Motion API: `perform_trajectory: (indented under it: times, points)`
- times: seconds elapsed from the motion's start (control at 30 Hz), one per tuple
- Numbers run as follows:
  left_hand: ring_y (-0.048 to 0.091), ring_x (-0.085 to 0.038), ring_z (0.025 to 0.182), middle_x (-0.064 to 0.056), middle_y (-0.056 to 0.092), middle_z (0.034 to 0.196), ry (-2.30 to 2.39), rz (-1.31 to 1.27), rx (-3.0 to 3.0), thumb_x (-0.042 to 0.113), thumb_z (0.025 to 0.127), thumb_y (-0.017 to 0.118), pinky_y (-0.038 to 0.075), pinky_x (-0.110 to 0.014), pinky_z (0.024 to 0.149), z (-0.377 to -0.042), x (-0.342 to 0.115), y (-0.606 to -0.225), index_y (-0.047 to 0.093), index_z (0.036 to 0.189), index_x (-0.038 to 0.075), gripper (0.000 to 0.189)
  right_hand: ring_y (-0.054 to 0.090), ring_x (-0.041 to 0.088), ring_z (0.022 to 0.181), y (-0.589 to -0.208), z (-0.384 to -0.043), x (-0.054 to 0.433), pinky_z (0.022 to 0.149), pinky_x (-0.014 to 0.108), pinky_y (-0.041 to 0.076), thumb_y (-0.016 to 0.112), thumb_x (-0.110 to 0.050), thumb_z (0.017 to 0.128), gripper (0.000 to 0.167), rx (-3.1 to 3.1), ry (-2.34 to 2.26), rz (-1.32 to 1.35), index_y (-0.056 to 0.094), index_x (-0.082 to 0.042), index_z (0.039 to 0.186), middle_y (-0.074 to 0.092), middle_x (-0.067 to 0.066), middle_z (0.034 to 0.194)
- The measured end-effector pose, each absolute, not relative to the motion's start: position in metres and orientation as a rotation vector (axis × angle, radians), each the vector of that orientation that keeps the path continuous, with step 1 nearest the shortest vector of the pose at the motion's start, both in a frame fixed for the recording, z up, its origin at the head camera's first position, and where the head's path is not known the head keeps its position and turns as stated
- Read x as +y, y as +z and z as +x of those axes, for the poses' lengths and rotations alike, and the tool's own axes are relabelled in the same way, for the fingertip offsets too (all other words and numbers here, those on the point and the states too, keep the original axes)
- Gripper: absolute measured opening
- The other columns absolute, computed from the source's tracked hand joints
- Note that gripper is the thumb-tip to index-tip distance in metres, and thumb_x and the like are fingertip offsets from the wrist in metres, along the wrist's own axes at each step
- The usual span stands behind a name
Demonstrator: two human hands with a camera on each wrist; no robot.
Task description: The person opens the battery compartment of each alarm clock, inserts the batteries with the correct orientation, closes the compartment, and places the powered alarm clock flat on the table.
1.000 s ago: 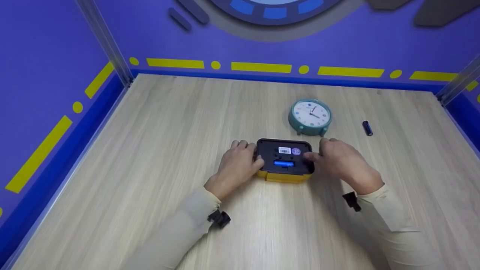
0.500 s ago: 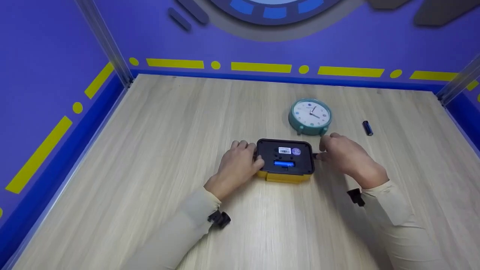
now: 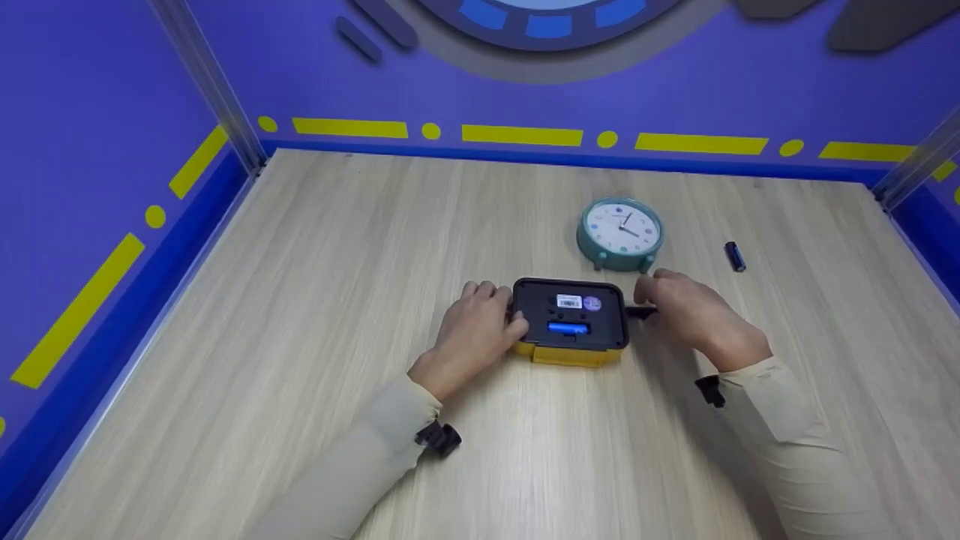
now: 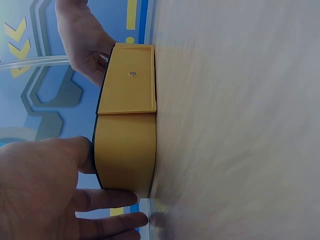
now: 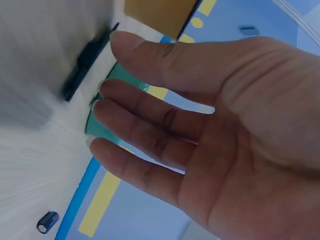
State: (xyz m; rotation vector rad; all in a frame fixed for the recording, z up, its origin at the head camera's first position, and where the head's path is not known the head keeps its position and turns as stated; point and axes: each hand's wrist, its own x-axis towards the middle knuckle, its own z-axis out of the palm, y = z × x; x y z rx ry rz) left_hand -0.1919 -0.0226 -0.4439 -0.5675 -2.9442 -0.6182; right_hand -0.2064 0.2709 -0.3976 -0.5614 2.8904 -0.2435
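A yellow box-shaped device [image 3: 576, 355] lies with its black back up, and a blue battery [image 3: 568, 328] sits in the slot there. My left hand [image 3: 474, 324] grips its left end, thumb on the black edge and fingers along the side, as the left wrist view shows. My right hand [image 3: 697, 319] is just past the right end, apart from the device. In the right wrist view, its fingers are loosely extended and hold nothing. A narrow black piece [image 5: 89, 62] lies on the table near the thumb tip; in the head view, the black piece [image 3: 641, 311] shows beside the device.
A round teal alarm clock [image 3: 621, 231] lies face up behind the device, close to my right hand. Farther right, a dark blue battery [image 3: 735, 256] lies on the wooden table [image 3: 360, 255]. Blue-purple walls [image 3: 525, 97] border the table.
My right thumb has drawn back from the device's right edge. The black piece beside the device now shows more fully. My left hand and the device stay in place.
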Motion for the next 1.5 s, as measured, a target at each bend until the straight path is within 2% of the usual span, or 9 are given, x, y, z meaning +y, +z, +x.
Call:
perform_trajectory:
  times: [0.23, 0.47, 0.63, 0.83, 0.93, 1.5]
  points:
    - [0.057, -0.032, 0.102, -0.014, 0.067, 0.111, -0.609, -0.556, -2.954, 0.030, 0.100, 0.059, 0.051, -0.044, 0.089, -0.192, -0.022, -0.444, 0.071, 0.120, -0.001, 0.039, 0.061, 0.027, 0.085, -0.405, -0.209, 0.273, 0.081, 0.050, 0.056, 0.072, 0.013, 0.091, 0.019, 2.897, -0.215, -0.594, 0.072, 0.004, 0.109, 0.066, 0.017, 0.098]
    - [0.056, -0.032, 0.102, -0.015, 0.067, 0.113, -0.614, -0.557, -2.957, 0.030, 0.101, 0.059, 0.051, -0.044, 0.089, -0.192, -0.022, -0.443, 0.070, 0.123, -0.002, 0.041, 0.058, 0.026, 0.082, -0.408, -0.211, 0.271, 0.078, 0.048, 0.055, 0.070, 0.011, 0.094, 0.016, 2.899, -0.198, -0.563, 0.072, 0.003, 0.108, 0.065, 0.016, 0.096]
    - [0.056, -0.032, 0.102, -0.015, 0.067, 0.113, -0.615, -0.563, -2.957, 0.031, 0.101, 0.059, 0.050, -0.043, 0.089, -0.192, -0.022, -0.443, 0.070, 0.123, -0.002, 0.041, 0.061, 0.027, 0.084, -0.410, -0.210, 0.270, 0.082, 0.049, 0.057, 0.070, 0.011, 0.094, 0.017, 2.902, -0.218, -0.532, 0.073, 0.005, 0.110, 0.068, 0.017, 0.098]
    - [0.058, -0.032, 0.100, -0.015, 0.068, 0.110, -0.609, -0.565, -2.929, 0.029, 0.100, 0.060, 0.051, -0.044, 0.087, -0.192, -0.022, -0.445, 0.071, 0.117, -0.001, 0.036, 0.056, 0.026, 0.074, -0.412, -0.212, 0.269, 0.071, 0.046, 0.053, 0.072, 0.004, 0.095, 0.005, 2.933, -0.238, -0.545, 0.071, 0.006, 0.099, 0.064, 0.012, 0.084]
    - [0.058, -0.032, 0.099, -0.015, 0.068, 0.108, -0.606, -0.565, -2.920, 0.029, 0.100, 0.061, 0.051, -0.044, 0.087, -0.192, -0.022, -0.445, 0.071, 0.116, -0.001, 0.035, 0.055, 0.026, 0.072, -0.412, -0.212, 0.269, 0.068, 0.047, 0.052, 0.071, 0.001, 0.096, 0.005, 2.939, -0.222, -0.541, 0.070, 0.006, 0.096, 0.061, 0.011, 0.081]
    - [0.058, -0.032, 0.102, -0.015, 0.067, 0.110, -0.593, -0.561, -2.947, 0.030, 0.101, 0.060, 0.051, -0.044, 0.088, -0.193, -0.021, -0.444, 0.071, 0.118, -0.001, 0.038, 0.058, 0.026, 0.075, -0.406, -0.215, 0.267, 0.072, 0.044, 0.054, 0.067, 0.000, 0.101, 0.009, 2.908, -0.181, -0.413, 0.068, 0.008, 0.105, 0.064, 0.014, 0.085]
